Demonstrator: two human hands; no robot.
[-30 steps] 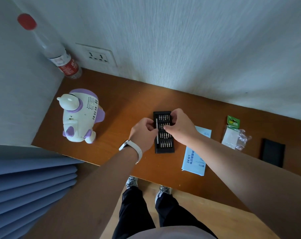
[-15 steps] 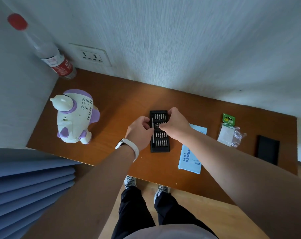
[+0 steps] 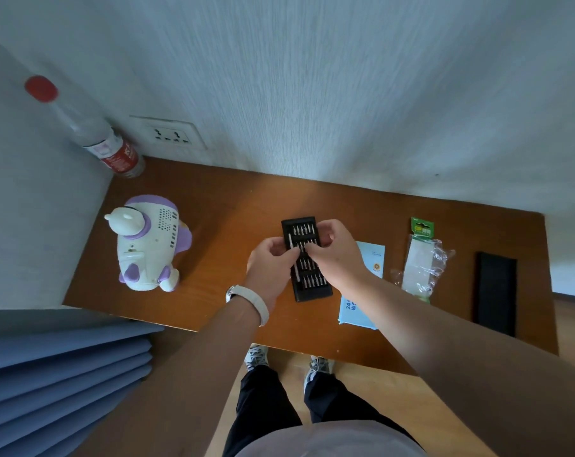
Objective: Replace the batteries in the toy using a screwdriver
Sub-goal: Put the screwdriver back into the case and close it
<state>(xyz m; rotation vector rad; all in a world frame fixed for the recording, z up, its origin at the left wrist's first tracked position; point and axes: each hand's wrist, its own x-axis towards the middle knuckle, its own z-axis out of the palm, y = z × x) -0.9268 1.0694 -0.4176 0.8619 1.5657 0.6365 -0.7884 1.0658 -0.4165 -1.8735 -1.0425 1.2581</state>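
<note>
Here, left hand (image 3: 271, 263) and right hand (image 3: 332, 255) curl over the bit case (image 3: 312, 290), what they pinch indiscernible; toy (image 3: 147, 245) lies well left of the grip; a bit (image 3: 304, 229) is best drawn straight up, case steadied

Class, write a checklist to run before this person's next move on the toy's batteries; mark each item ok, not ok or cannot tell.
1. Black plastic bit tray uncovered: ok.
2. Silver driver rod lifted out: not ok, lies in the tray's left slot.
3. Bit pinched by right hand: cannot tell, fingers hide it.
4. Left hand at the tray's left edge: ok.
5. White and purple plastic toy ready left of tray: ok.
6. Green-carded battery pack holds batteries: cannot tell.
</note>
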